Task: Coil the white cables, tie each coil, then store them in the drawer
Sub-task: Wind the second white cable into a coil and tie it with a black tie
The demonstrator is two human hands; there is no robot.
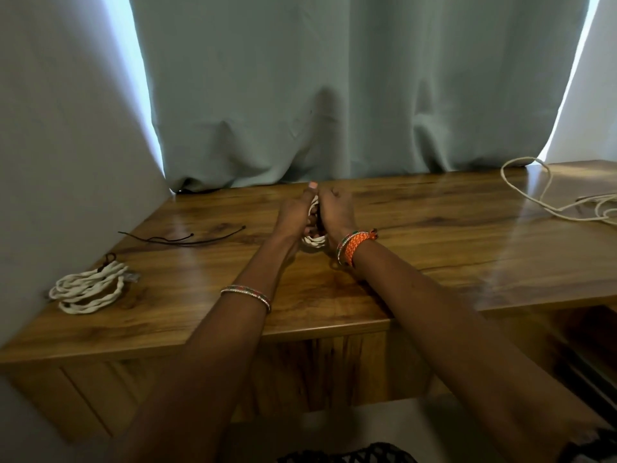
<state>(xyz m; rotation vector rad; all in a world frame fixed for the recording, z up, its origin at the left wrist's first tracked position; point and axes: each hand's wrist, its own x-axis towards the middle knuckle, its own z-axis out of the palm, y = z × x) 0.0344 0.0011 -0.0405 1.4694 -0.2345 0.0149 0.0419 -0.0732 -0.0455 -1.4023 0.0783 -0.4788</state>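
I see both hands meeting over the middle of the wooden tabletop [434,248], toward its far edge. My left hand [295,215] and right hand [335,212] are curled round a small white cable coil [314,240], gripping it between them; only its lower loops and a sliver near the left thumb show, the rest is hidden by the palms and fingers, so I cannot tell whether a tie is on it.

A finished coil [88,290] lies near the tabletop's left front corner, close to the wall [66,128], bound at its far end by a dark tie. Two loose dark ties [180,238] lie between that coil and my hands, well apart from both. A loose white cable [547,192] sprawls at the far right and runs off the frame's right edge, so its full extent is cut off.

A curtain [334,95] hangs down to the tabletop's far edge just behind my hands. Bare wood spreads right of my right wrist and along the near edge. Below the right front, a dark recess [584,355] is too dim to make out.
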